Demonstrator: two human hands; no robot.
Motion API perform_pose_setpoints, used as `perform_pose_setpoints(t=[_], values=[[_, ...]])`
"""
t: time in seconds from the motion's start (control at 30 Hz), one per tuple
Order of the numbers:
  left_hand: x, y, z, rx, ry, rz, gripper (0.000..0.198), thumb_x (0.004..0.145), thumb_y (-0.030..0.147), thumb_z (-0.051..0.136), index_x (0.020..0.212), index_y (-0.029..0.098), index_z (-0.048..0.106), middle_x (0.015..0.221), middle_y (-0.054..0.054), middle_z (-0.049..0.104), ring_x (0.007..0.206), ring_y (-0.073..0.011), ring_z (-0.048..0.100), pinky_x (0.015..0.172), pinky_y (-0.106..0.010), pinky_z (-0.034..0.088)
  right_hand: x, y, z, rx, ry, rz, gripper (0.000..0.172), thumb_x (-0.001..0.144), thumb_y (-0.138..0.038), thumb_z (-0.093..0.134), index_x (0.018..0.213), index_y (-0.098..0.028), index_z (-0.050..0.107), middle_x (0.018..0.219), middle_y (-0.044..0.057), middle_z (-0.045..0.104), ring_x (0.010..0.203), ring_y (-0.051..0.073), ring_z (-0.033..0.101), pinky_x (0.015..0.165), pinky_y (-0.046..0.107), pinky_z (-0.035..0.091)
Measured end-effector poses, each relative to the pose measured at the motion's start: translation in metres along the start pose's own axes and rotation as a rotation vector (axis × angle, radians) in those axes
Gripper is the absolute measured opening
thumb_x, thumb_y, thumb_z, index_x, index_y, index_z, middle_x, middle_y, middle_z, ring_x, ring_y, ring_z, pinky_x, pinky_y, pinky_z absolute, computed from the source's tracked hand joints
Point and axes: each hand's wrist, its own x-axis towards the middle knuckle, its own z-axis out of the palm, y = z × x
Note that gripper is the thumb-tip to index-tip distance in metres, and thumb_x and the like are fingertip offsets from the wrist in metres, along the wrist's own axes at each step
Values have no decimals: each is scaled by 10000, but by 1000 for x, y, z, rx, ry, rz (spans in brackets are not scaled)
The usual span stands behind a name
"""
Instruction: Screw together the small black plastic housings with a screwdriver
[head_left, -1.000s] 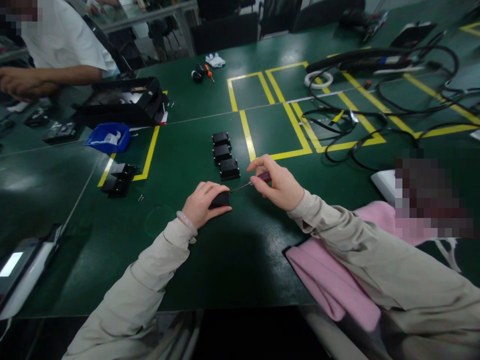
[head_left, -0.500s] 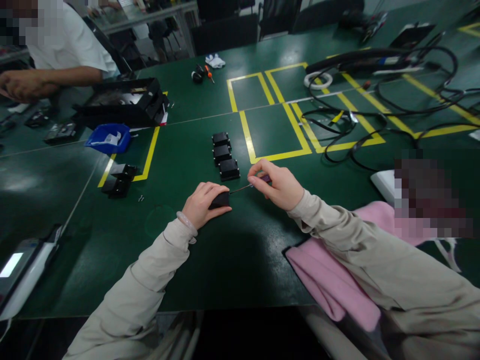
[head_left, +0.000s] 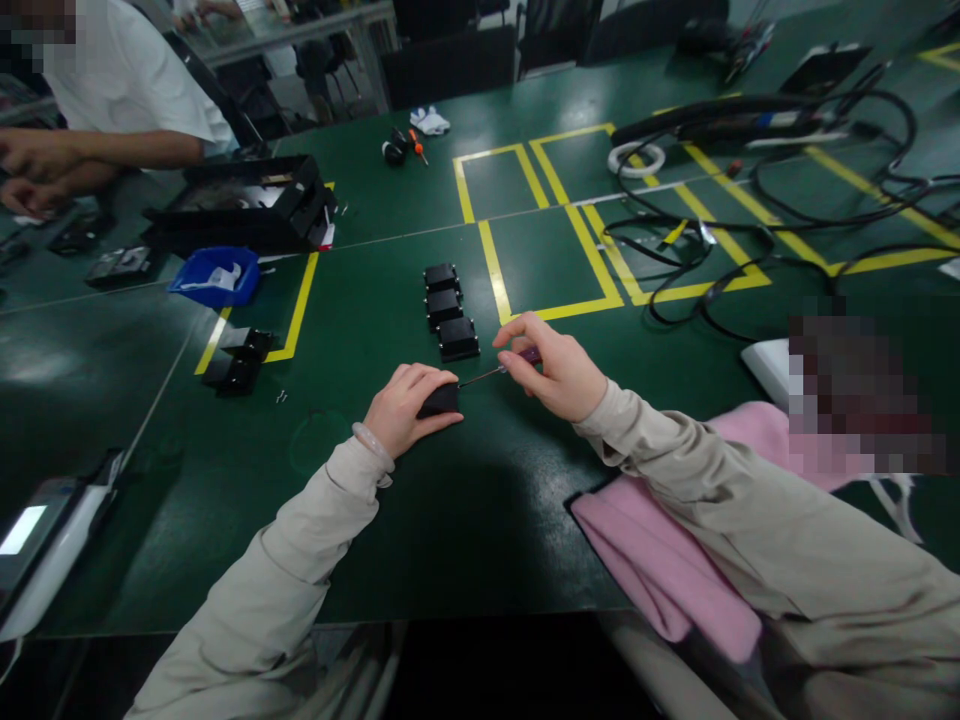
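My left hand grips a small black block on the green table, thumb and fingers on opposite sides. In my right hand is a screwdriver with a dark reddish handle; its thin shaft points left and its tip meets the block's right side. Just beyond my left hand, three similar black blocks stand in a row with small bright screws at their sides. More black parts lie to the left, and a few loose screws are near them.
A blue tray and a black case are at the left, near a person's hands. Black cables spread over the right. Pink cloth lies under my right forearm. A device with a lit screen is at lower left.
The fingers of my right hand have shifted slightly around the screwdriver handle. My left hand and the block have stayed in place. The other person's hands have moved a little.
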Motion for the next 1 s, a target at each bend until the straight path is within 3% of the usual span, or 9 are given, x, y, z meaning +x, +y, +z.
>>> perform_pose_setpoints(t=[0.13,0.3,0.47,0.67,0.87,1.0], values=[[0,-1,1,-3,-4,-7,409,843,441,652,1153,186,573,1062,-83,635,977,-234,554,855,-372,469,0,1,0,-5,12,-9,130,891,-215,471,1016,-184,451,640,-71,471,533,75,458,602,220,368],[0,-1,1,2,3,-1,407,843,435,655,1154,186,570,1062,-83,634,974,-236,556,853,-373,471,0,1,0,17,1,24,108,919,-299,474,924,-191,473,638,-59,493,565,81,486,617,228,373],[0,0,0,-3,1,-7,404,840,429,660,1151,188,569,1061,-80,635,971,-234,557,851,-372,472,0,0,1,27,19,12,128,891,-221,472,1011,-178,456,646,-63,477,570,83,474,616,229,375],[0,0,0,1,-8,-16,402,838,430,662,1152,195,571,1068,-78,635,976,-235,556,854,-373,472,1,1,0,29,-2,36,138,919,-325,471,889,-190,475,632,-56,495,568,84,492,617,235,375],[0,0,0,-9,-3,-24,408,829,432,673,1149,197,577,1061,-79,638,970,-235,557,849,-371,468,1,1,0,33,16,20,110,883,-219,478,986,-191,449,625,-75,471,539,79,464,606,232,368],[0,0,0,-5,-7,-18,411,835,438,662,1148,186,578,1064,-86,638,970,-236,554,852,-373,469,1,1,0,31,12,45,114,912,-307,482,902,-194,472,624,-60,495,567,86,492,617,235,369]])
